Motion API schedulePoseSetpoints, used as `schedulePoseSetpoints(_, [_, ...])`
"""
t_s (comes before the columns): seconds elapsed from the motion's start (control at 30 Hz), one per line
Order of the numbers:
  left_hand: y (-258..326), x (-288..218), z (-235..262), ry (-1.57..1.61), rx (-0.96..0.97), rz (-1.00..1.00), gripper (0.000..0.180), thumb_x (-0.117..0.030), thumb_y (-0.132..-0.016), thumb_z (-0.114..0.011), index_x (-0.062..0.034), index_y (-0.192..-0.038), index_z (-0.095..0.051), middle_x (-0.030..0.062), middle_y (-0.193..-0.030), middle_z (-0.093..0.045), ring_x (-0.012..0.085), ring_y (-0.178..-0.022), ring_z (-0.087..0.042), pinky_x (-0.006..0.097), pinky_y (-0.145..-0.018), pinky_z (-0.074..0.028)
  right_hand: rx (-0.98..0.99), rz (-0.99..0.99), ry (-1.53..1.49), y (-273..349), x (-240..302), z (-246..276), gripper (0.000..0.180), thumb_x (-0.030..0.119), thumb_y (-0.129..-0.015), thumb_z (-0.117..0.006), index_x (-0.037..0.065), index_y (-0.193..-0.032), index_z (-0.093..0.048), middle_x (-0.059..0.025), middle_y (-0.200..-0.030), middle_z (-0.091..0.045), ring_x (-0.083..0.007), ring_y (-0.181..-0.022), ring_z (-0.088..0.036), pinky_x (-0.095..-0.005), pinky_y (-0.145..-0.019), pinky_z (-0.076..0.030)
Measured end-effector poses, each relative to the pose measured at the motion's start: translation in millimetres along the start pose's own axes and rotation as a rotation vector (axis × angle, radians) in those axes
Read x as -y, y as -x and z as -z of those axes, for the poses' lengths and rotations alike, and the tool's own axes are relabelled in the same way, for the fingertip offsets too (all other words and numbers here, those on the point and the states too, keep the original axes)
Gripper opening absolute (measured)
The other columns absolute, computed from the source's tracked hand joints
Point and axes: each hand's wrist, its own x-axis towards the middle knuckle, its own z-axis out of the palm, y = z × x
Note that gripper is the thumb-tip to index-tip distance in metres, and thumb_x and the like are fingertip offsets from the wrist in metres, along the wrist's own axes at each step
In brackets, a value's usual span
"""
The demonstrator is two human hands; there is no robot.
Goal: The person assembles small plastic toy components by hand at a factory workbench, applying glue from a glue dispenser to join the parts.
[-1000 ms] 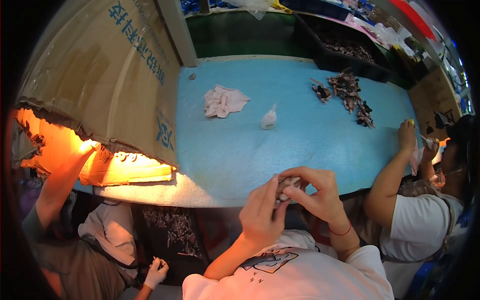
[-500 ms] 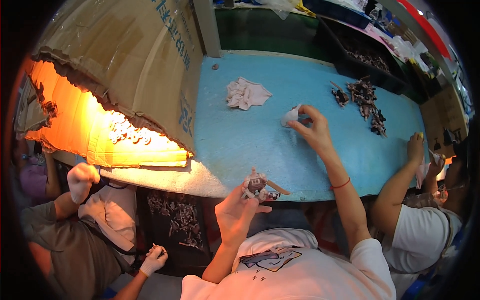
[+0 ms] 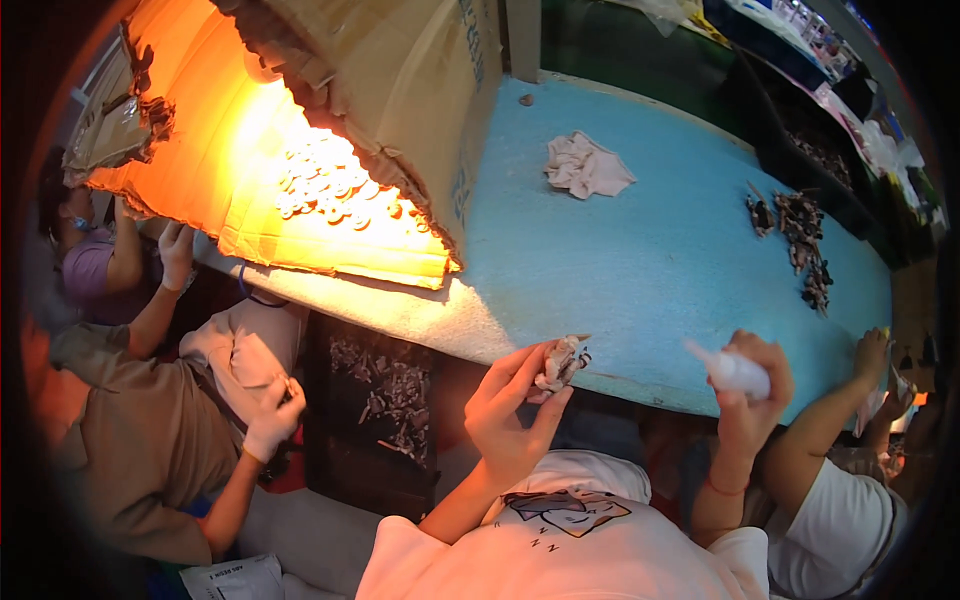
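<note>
My left hand (image 3: 508, 408) is closed around a small pinkish-brown figurine (image 3: 561, 366), pinched in its fingertips over the front edge of the blue table (image 3: 600, 290). The figurine's finer parts are too small to make out. To the right, my right hand (image 3: 752, 402) grips a small white squeeze bottle (image 3: 738, 374). Its thin nozzle points left, toward the figurine but apart from it. Bottle and right hand are a little blurred.
A crumpled pale cloth (image 3: 587, 165) lies at the back of the table. Several figurines (image 3: 803, 235) are heaped at the right. A torn cardboard box (image 3: 425, 130), brightly lit inside, holds small round parts (image 3: 335, 185). A dark bin (image 3: 365, 400) stands lower left. Co-workers sit on both sides.
My right hand has lifted the bottle off the table and drawn it nearer, to the right. The figurine has turned in my left hand. The view has swung, shifting the scene.
</note>
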Motion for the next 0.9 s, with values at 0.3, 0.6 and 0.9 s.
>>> schedulePoseSetpoints(0.3, [-2,1,2,-0.277,-0.114,-0.328,0.044,0.013,-0.063,-0.066,0.0088,-0.106,-0.057,0.0222,-0.106,-0.055,0.0244,-0.088,-0.059,0.03,-0.075,-0.05,0.037,0.206,0.15,19,43,-13,0.04,0.028,-0.058,-0.078,-0.001,-0.071,-0.054,-0.0073,-0.054,-0.049,-0.0165,-0.041,-0.039,-0.0283,-0.039,-0.028])
schedulePoseSetpoints(0.6, [5,4,7,-0.325,-0.123,-0.382,0.045,0.015,-0.065,-0.065,0.0085,-0.108,-0.056,0.0233,-0.105,-0.053,0.028,-0.091,-0.058,0.033,-0.076,-0.052,0.216,0.299,0.38,14,62,-18,0.037,0.034,-0.063,-0.074,0.003,-0.071,-0.055,-0.0032,-0.047,-0.043,-0.0154,-0.036,-0.04,-0.0266,-0.035,-0.028])
schedulePoseSetpoints(0.9, [4,3,5,-0.335,-0.123,-0.397,0.044,0.016,-0.065,-0.063,0.0087,-0.108,-0.056,0.0234,-0.105,-0.052,0.0282,-0.092,-0.058,0.032,-0.076,-0.053,0.367,0.288,0.433,9,65,-14,0.04,0.03,-0.057,-0.077,0.006,-0.08,-0.055,-0.0029,-0.05,-0.041,-0.0152,-0.038,-0.041,-0.0268,-0.035,-0.028])
